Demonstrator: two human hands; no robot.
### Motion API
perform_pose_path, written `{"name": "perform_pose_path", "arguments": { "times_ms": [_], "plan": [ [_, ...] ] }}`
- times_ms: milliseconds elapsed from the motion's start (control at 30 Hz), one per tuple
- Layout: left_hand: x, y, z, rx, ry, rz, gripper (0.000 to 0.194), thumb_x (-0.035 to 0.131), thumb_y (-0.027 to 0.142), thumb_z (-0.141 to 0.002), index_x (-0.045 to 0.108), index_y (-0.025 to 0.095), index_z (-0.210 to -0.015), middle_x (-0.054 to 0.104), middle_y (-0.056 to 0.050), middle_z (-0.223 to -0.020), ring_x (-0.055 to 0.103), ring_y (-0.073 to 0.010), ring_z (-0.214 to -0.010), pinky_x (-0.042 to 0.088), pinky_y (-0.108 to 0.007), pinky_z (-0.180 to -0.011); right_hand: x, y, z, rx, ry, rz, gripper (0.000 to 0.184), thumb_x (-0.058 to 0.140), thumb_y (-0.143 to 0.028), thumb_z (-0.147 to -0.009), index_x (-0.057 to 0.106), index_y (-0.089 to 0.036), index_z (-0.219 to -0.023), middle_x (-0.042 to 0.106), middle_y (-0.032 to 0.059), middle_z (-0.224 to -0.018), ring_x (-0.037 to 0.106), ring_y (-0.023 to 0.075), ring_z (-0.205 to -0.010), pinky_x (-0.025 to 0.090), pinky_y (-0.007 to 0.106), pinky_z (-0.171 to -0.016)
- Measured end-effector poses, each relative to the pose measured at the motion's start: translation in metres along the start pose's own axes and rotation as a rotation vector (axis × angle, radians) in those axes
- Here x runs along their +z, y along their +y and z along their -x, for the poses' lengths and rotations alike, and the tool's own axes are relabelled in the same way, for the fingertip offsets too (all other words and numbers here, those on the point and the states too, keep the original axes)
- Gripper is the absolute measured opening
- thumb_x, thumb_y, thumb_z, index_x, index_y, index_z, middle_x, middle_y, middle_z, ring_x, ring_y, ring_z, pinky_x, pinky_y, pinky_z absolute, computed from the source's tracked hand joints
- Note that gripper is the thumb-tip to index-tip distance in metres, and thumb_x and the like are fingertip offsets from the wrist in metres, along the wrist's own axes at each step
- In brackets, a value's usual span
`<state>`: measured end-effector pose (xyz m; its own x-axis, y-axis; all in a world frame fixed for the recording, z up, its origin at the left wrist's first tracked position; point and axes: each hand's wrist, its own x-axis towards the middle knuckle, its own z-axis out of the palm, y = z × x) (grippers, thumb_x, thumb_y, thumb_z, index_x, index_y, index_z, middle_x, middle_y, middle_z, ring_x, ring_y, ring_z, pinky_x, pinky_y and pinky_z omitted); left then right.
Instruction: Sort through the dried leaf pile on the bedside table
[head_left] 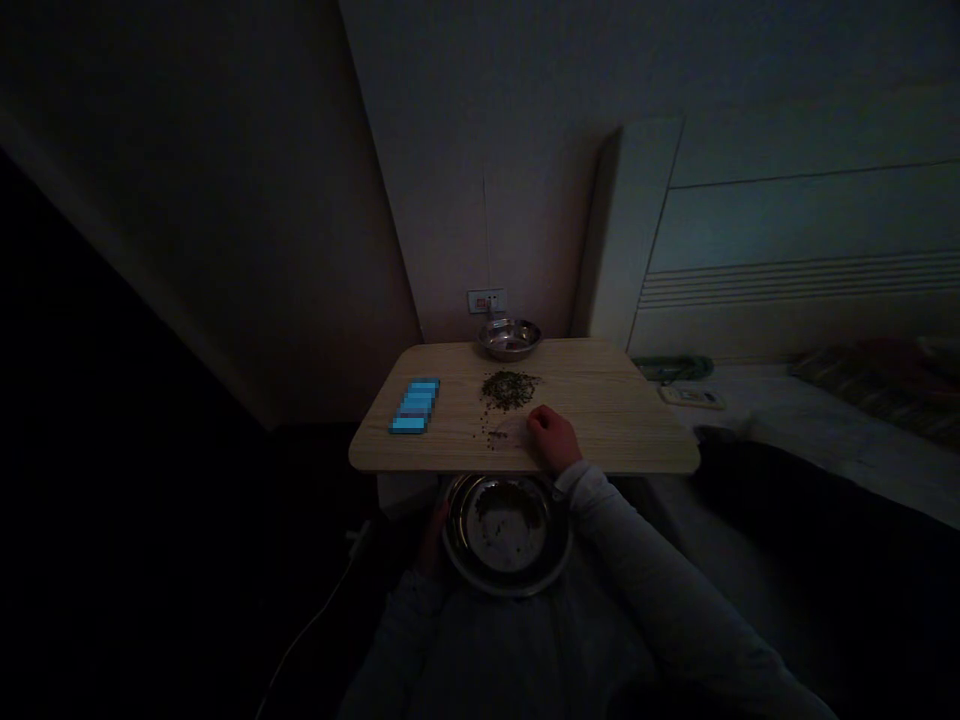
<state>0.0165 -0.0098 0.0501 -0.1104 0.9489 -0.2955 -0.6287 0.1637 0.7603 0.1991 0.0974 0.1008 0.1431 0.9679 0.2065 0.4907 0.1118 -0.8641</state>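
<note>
Head view: the scene is dim, with a pale wooden table [622,410] across the middle of the frame. A loose heap of small dark seeds [509,389] lies near the table's centre, with a few strays scattered below it towards the front edge. The right hand [546,436] rests over the table just to the lower right of the heap, fingers curled in narrowly; whether anything is pinched between them cannot be told. At the lower centre, below the table edge, a large metal bowl [501,589] sits at the person's lap, more dark bits spread over its inside. The left hand [433,540] is at the bowl's left rim, too dark to tell how its fingers stand.

A small metal bowl [510,353] stands above the heap at the table's back edge, beneath a wall socket [487,301]. A phone [415,405] with a lit, pixelated screen lies on the table's left part. A pale headboard [787,225] fills the upper right.
</note>
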Motion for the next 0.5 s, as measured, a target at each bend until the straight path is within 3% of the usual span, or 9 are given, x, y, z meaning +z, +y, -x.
{"name": "perform_pose_path", "arguments": {
  "times_ms": [267, 500],
  "plan": [
    [-0.0012, -0.0009, -0.0005, 0.025, -0.001, -0.031, 0.032, 0.073, 0.043, -0.056, 0.075, 0.02, -0.077, 0.074, -0.009, -0.102, 0.048, -0.0345, -0.124, 0.03, -0.044, -0.109, -0.0005, 0.0006, 0.0007, -0.025, -0.021, 0.023, 0.009, 0.046, -0.025, -0.069, 0.049, -0.02, -0.062, 0.05, -0.0026, -0.058, 0.045, 0.013, -0.06, 0.031, 0.025, -0.059],
    [-0.0089, -0.007, -0.0067, -0.031, -0.016, 0.002, 0.036, 0.075, 0.045, -0.054, 0.075, 0.017, -0.076, 0.076, -0.01, -0.094, 0.05, -0.0358, -0.122, 0.029, -0.046, -0.109, 0.0004, 0.0022, -0.0002, -0.038, -0.043, 0.021, 0.008, 0.046, -0.025, -0.069, 0.05, -0.02, -0.064, 0.052, -0.0021, -0.059, 0.045, 0.013, -0.061, 0.031, 0.025, -0.06]
  ]
}}
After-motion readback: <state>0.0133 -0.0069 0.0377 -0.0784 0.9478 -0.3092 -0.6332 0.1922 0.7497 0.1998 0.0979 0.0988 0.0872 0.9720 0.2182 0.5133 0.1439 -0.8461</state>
